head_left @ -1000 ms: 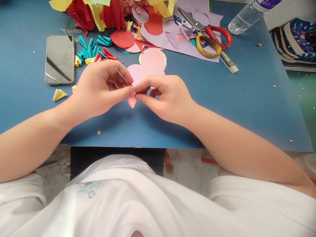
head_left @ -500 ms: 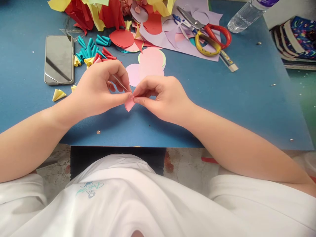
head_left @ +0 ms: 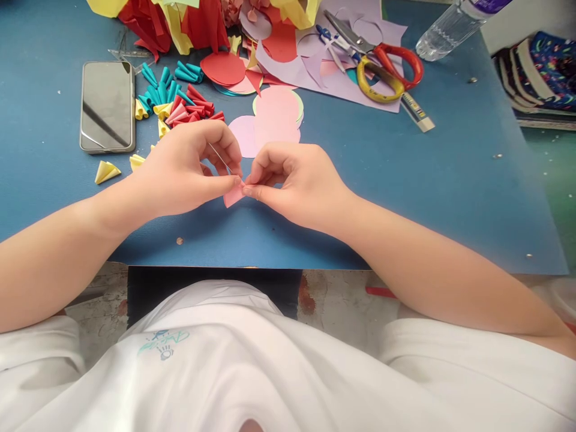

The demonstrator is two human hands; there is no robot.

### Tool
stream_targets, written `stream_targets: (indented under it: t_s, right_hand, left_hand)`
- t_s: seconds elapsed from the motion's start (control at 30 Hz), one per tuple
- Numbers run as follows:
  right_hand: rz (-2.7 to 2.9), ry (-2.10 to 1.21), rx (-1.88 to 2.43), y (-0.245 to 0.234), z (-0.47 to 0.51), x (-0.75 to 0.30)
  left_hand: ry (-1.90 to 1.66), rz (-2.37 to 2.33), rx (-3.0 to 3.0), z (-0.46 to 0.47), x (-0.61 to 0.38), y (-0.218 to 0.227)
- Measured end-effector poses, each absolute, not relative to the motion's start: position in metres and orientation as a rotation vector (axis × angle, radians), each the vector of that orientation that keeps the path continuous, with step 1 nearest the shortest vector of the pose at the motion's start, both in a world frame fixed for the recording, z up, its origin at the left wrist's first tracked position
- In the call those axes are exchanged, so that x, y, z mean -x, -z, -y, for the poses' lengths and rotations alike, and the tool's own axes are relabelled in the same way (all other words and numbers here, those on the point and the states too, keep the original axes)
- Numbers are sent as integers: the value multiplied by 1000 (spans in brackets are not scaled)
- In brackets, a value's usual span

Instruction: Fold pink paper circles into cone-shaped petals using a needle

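A small piece of pink paper (head_left: pixel 233 196), partly rolled or folded, is pinched between the fingertips of my left hand (head_left: pixel 193 165) and my right hand (head_left: pixel 297 177), just above the table's near part. A thin pale stick or needle-like piece (head_left: pixel 219 157) shows between the fingers of my left hand; its far end is hidden. Beyond my hands lie cut paper circles, a lilac one (head_left: pixel 242 137) and a pale pink piece (head_left: pixel 276 123) on top. Behind my left hand are several rolled paper cones in teal (head_left: pixel 162 93), red (head_left: pixel 198 107) and yellow (head_left: pixel 107 172).
A phone (head_left: pixel 107 108) lies at the left. Scissors (head_left: pixel 382 66) rest on lilac paper scraps (head_left: pixel 288 69), with an eraser (head_left: pixel 417 112) beside them. A water bottle (head_left: pixel 454 30) stands at the far right, near a patterned pouch (head_left: pixel 549 69). Crumpled red paper (head_left: pixel 204 30) lies at the back.
Both hands have shifted slightly toward me, and the pink paper has turned and moved a little left between the fingertips. More of the red cones shows behind my left hand.
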State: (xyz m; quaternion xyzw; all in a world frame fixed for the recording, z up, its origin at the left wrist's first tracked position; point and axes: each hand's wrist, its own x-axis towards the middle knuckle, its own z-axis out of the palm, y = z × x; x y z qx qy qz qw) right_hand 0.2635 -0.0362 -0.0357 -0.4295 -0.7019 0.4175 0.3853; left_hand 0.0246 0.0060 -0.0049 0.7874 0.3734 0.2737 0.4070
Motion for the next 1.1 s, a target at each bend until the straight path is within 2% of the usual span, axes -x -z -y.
stream_targets:
  t_s: [0.13,0.3,1.1]
  right_hand:
    - [1784,-1109,1247,24,40,-261]
    - [1793,-1143,1200,24,40,-262]
    - [1792,-1122,1200,26,39,-261]
  left_hand:
    - [-626,-1046,-1930,0,-27,-3]
    - [-660,-1076,-1863,3,-27,-5]
    - [-756,-720,-2007,-1,-25,17]
